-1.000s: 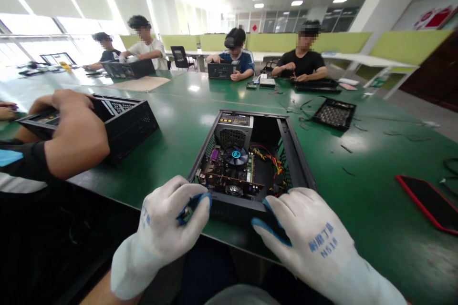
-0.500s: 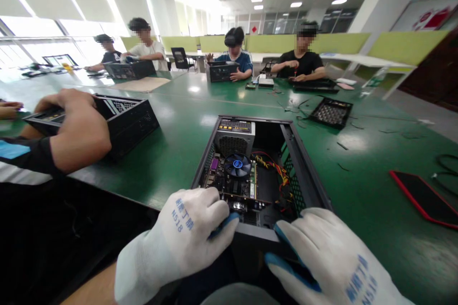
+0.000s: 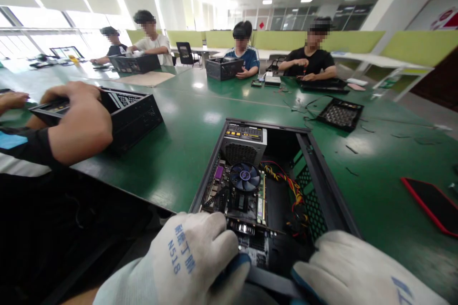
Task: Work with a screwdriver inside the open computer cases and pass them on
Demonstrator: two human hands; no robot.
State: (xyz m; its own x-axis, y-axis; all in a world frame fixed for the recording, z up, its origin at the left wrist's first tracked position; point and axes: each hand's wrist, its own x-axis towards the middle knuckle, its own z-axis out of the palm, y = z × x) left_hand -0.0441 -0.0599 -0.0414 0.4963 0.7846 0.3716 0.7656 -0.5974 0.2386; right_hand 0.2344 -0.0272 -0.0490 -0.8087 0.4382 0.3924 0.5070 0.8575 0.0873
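Note:
An open black computer case lies on the green table in front of me, its inside facing up. My left hand, in a white glove with blue fingertips, is closed over the case's near edge at the left. Gloved the same way, my right hand grips the near edge further right, its fingers partly hidden. Inside the case are a power supply at the far left, a round cooling fan, a memory stick and a bundle of red, yellow and black cables.
On the green table, a red-edged black tray lies right. A black perforated frame sits beyond the case with loose cable scraps. At left, a person's arm reaches into another case. Several people work across the table.
The computer case has come nearer to me and sits lower in view, both hands moving with it. My right hand has closed in on the near edge. The view has shifted slightly left.

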